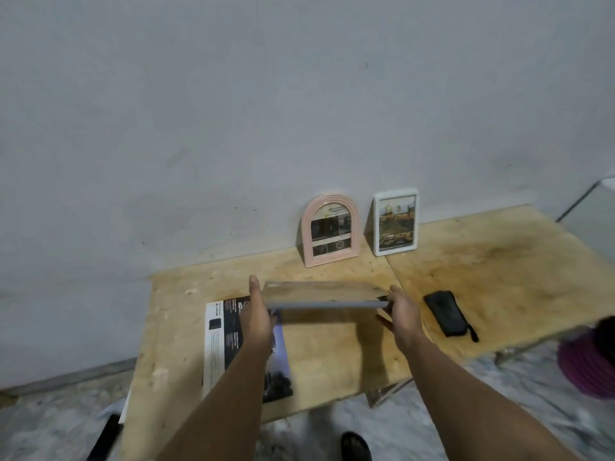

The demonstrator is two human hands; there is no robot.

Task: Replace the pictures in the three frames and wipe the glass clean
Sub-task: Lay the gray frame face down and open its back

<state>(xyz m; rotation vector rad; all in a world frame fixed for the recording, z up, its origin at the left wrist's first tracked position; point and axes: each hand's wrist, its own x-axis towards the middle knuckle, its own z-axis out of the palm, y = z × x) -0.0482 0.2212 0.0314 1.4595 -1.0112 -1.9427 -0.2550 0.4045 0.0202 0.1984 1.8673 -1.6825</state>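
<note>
1. Above the middle of the bench (466, 277), you have the third frame (324, 296) lifted nearly flat, its thin edge toward you and its face out of sight.
2. Your left hand (256, 322) closes on the frame's left end, thumb up along the side; your right hand (404, 314) pinches the right end. Both hold the frame and nothing else.
3. The pink arched frame (330, 229) and the white frame (395, 221) stand against the wall (233, 111), well apart from your hands, pictures showing.
4. Printed sheets (239, 347) lie under your left forearm; a dark pouch or cloth (447, 312), I cannot tell which, lies to the right.
5. Risk: your grip is only on the two ends, so tilting the frame could let the glass or backing slide out.
6. Risk: pushing it back carelessly could topple the leaning frames.
</note>
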